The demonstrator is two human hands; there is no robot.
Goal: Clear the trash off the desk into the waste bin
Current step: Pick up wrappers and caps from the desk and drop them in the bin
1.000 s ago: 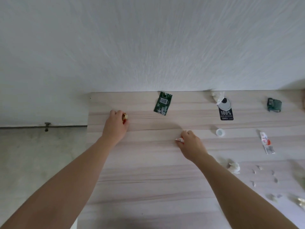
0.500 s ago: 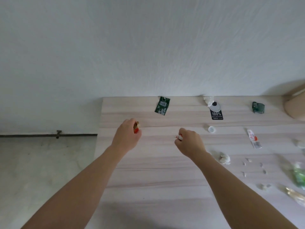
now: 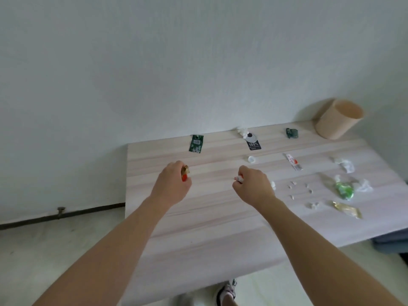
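Observation:
My left hand [image 3: 172, 185] grips a small red and tan wrapper [image 3: 185, 173] above the desk's left part. My right hand [image 3: 254, 185] pinches a small white and red scrap [image 3: 238, 179] over the desk's middle. A tan round waste bin [image 3: 336, 120] stands on the far right corner of the light wood desk [image 3: 198, 228]. Loose trash lies on the desk: a green packet [image 3: 196, 143], a black tag [image 3: 254, 144], a white cap [image 3: 252, 159], a small tube [image 3: 293, 162], a green plastic bag [image 3: 344, 189].
More litter lies on the right side: crumpled tissue [image 3: 344, 164], a dark green wrapper [image 3: 291, 133], a yellowish wrapper [image 3: 347, 209] and several white scraps [image 3: 300, 188]. The wall runs behind the desk. Floor lies to the left. My shoe [image 3: 227, 291] shows below the front edge.
Both hands have lifted off the desk holding their scraps and pulled back from the far edge. The view has swung right, so the bin and more litter now show.

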